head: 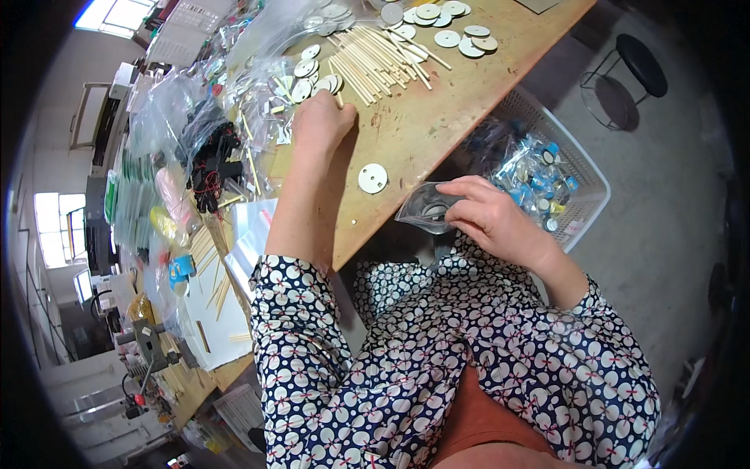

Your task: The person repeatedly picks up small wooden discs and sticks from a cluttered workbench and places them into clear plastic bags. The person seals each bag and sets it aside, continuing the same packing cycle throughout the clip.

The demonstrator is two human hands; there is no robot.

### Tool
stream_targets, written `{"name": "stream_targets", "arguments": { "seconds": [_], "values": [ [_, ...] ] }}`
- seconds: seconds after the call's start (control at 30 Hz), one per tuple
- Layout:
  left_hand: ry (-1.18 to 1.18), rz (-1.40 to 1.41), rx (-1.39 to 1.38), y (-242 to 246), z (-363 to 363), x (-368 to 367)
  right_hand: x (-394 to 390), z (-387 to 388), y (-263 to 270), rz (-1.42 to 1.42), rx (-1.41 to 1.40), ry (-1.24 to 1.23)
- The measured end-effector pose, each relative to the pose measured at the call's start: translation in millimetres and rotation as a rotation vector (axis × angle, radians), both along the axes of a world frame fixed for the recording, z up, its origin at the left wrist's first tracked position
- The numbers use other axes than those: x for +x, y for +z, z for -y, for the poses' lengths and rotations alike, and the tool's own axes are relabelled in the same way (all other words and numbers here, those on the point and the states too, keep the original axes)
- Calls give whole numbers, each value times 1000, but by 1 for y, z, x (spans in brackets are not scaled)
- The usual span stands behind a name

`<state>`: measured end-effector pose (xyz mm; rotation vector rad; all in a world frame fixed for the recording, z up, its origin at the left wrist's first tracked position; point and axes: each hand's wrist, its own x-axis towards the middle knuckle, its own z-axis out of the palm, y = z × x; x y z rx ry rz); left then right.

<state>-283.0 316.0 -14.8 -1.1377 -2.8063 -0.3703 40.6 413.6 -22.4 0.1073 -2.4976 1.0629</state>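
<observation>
My left hand (321, 120) reaches over the wooden tabletop to a small pile of pale round discs (321, 84) with centre holes. Its fingertips are partly hidden, so whether they grip anything does not show. Just right of it lies a heap of thin wooden dowels (375, 61). At the table's front edge, my right hand (489, 214) holds a clear plastic zip bag (426, 206) with its mouth spread. Something round lies inside the bag. Between the hands, one larger white disc (373, 178) with several holes rests flat on the table.
More discs (448, 38) are scattered at the far side. A white plastic basket (586, 220) of bagged parts stands below the table edge, right of my right hand. Plastic bags and black wired parts (211, 158) crowd the left. A round black stool (641, 64) stands beyond.
</observation>
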Motion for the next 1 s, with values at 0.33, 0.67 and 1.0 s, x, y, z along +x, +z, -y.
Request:
{"name": "stream_targets", "arguments": {
  "seconds": [0.33, 0.67, 1.0],
  "values": [
    [120, 427, 313, 6, 71, -43, 8, -13, -9, -11, 49, -49],
    [-309, 527, 672, 86, 148, 137, -1, -5, -11, -133, 162, -51],
    [-678, 128, 403, 2, 94, 179, -6, 33, 0, -184, 154, 100]
  ]
}}
